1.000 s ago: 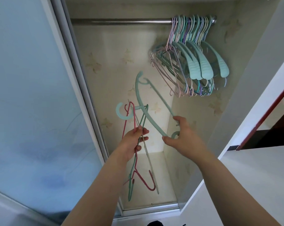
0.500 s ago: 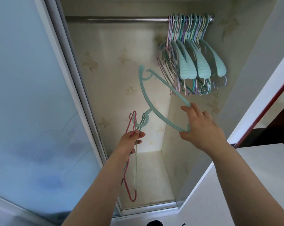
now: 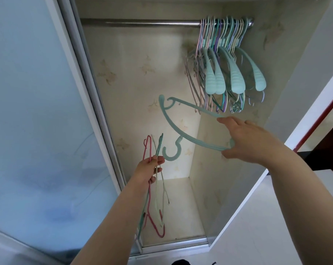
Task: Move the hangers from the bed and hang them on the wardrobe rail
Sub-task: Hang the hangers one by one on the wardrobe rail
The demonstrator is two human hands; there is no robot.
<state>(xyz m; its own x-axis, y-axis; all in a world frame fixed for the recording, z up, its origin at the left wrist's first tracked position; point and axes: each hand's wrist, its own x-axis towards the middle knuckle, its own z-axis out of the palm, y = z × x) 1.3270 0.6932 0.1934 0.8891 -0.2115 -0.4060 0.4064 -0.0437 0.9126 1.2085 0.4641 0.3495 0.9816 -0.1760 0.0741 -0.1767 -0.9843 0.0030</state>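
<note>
Home bedroom, at built-in wardrobe. Evidence: metal rail (image 3: 139, 22) across top, crowd of pastel plastic hangers (image 3: 225, 64) hooked at its right end, faded patterned lining (image 3: 142, 73) inside, frosted sliding door (image 3: 37, 111) at left, pale tiled floor (image 3: 267, 226) at right.

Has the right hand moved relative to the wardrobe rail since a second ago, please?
Yes: the right hand carried the teal hanger up and rightward, closer to the rail.

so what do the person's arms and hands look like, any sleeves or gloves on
Both forearms are bare as far as the frame shows, with no sleeve in view. The left hand and right hand wear no gloves, and no rings, watch or bracelets are visible. Fingernails look short and unpainted.
</note>
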